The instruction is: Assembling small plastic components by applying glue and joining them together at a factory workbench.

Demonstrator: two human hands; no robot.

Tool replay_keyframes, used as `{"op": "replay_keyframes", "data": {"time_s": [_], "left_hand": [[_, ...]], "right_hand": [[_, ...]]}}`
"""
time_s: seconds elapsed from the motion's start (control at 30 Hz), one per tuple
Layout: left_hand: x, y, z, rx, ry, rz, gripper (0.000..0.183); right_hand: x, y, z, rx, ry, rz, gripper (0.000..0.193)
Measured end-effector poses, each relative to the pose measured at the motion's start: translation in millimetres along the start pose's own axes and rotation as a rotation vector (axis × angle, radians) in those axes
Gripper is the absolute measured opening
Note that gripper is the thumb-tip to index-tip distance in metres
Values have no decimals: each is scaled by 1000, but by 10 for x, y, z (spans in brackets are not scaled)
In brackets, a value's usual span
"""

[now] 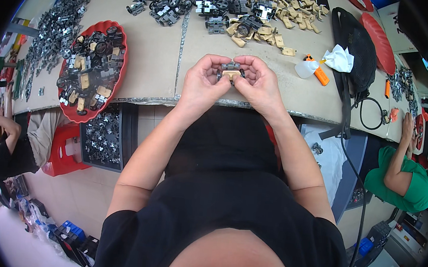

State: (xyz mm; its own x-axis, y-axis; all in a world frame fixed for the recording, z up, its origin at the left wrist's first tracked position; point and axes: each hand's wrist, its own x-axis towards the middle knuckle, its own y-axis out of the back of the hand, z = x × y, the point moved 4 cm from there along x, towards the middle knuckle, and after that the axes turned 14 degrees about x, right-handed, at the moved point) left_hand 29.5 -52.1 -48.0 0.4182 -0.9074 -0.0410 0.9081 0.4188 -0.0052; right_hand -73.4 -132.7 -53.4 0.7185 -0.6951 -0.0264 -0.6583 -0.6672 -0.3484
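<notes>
Over the front edge of the table, my left hand (202, 84) and my right hand (261, 89) meet around a small toy car chassis (230, 66) with dark wheels. A tan plastic piece (233, 75) sits on its near side, and both thumbs press there. The fingers of each hand curl around the chassis ends, hiding part of them. Beyond my hands lies a heap of tan plastic pieces (291, 10). Beside it is a pile of black and grey wheeled chassis (172, 2).
At the left, a red scalloped tray (123, 67) holds chassis with tan pieces. Small grey parts (55, 28) cover the far left. To the right are a white bottle (306, 69), an orange tool (322, 75), a tissue (339, 58) and a black bag (353, 44). Co-workers sit on both sides.
</notes>
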Motion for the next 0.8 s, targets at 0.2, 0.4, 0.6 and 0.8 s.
{"op": "replay_keyframes", "data": {"time_s": [0.2, 0.4, 0.6, 0.8], "left_hand": [[-11, -4, 1, 23, -29, 12, 31], [1, -10, 4, 104, -46, 21, 31], [-13, -15, 2, 91, -37, 13, 31], [7, -3, 1, 63, -23, 11, 33]], "right_hand": [[-15, -16, 24, -19, -26, 0, 31], [-12, -30, 26, 11, 3, 31, 30], [-26, -31, -3, 30, 29, 17, 30], [4, -24, 5, -35, 13, 27, 30]]}}
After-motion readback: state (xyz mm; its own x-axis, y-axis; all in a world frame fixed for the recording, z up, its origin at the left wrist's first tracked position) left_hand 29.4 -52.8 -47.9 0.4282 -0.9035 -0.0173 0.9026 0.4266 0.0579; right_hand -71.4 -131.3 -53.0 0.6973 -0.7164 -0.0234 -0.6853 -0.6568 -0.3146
